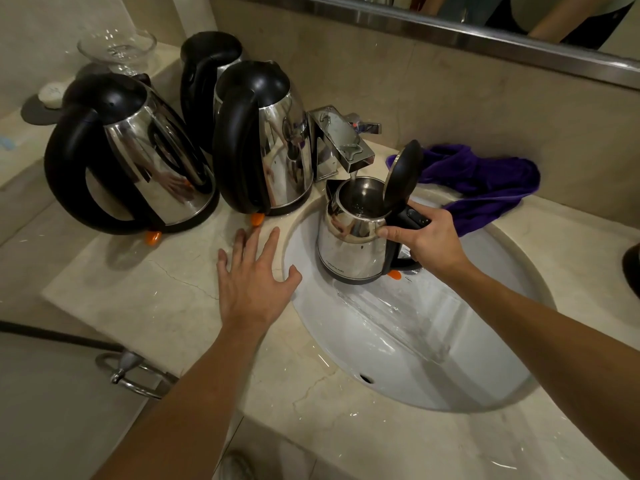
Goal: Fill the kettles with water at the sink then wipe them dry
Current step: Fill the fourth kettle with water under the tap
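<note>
Fingers (273, 240) of the left hand (254, 289) lie straight and spread, palm down on the veined marble counter (138, 292) at the sink's left rim, holding nothing.

Far left, on a raised ledge, a clear glass dish (117, 47) stands behind a small white soap-like lump (52, 94) on a dark round pad; what the lump is stays hard to tell. Below them sits a large kettle (138, 157) of mirror-bright steel with a thick black loop handle and an orange tab at its base. Beside it stands a second steel kettle (263, 140), lid shut, and a third (207, 64) behind — mostly hidden, only its black top and handle showing.

A square chrome tap (341, 143) rises just right of these, and a thin stream of water falls from its spout into the small kettle (349, 244), a straight-sided steel one held above the white oval sink (415, 341). Its black lid (403, 174) stands hinged open. The right hand (429, 240) grips the black handle, fingers curled round it and thumb lying against the steel wall near the rim; the handle is largely covered by the hand.

Behind, a crumpled purple cloth (485, 181) lies on the counter, touching the sink's back rim. At the right edge a dark rounded object (632, 268) is cut off — unidentifiable. A chrome towel ring (135, 374) hangs below the counter front.
</note>
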Demonstrator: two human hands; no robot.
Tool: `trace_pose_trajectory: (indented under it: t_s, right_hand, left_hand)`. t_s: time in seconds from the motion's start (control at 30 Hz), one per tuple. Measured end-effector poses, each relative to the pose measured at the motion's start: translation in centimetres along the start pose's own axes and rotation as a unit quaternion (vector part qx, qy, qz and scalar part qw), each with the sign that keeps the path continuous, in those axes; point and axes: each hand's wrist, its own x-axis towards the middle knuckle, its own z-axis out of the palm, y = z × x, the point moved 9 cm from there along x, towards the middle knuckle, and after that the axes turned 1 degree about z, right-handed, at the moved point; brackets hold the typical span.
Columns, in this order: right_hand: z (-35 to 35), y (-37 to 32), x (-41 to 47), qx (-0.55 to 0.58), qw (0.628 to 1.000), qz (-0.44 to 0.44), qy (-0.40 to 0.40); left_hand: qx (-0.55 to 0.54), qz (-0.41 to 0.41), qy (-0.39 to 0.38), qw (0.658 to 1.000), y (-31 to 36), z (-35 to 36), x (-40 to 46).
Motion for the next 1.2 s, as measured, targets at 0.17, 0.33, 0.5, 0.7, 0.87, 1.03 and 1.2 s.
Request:
trace_pose_trajectory:
  t_s: [0.17,0.33,0.5,0.7,0.87,1.03,1.2]
  right_hand:
    - [0.05,0.27,0.08,0.004,1.0,0.003,-0.001]
    - [-0.07,0.38,0.17,0.002,1.0,-0.003,0.001]
    - [-0.03,0.4,0.22,-0.001,1.0,-0.004,0.001]
    - [-0.02,0.4,0.18,-0.002,1.0,-0.001,0.001]
    - [0.03,0.41,0.2,0.003,1.0,0.002,0.0]
    - [0.03,0.59,0.26,0.003,1.0,0.005,0.0]
    - [0.0,0.21,0.07,0.003,1.0,-0.001,0.001]
  left_hand:
    - [0.002,0.0,0.003,1.0,-0.04,0.06,-0.01]
    - [0.001,0.001,0.001,1.0,0.0,0.03,-0.05]
    - [0.004,0.001,0.0,1.0,-0.06,0.18,0.04]
    - [-0.002,0.0,-0.001,1.0,-0.03,0.17,0.04]
    - [-0.001,0.001,-0.005,1.0,0.01,0.11,0.04]
    - [0.0,0.001,-0.001,1.0,-0.04,0.12,0.05]
    - [-0.002,0.001,0.009,1.0,-0.08,0.05,-0.03]
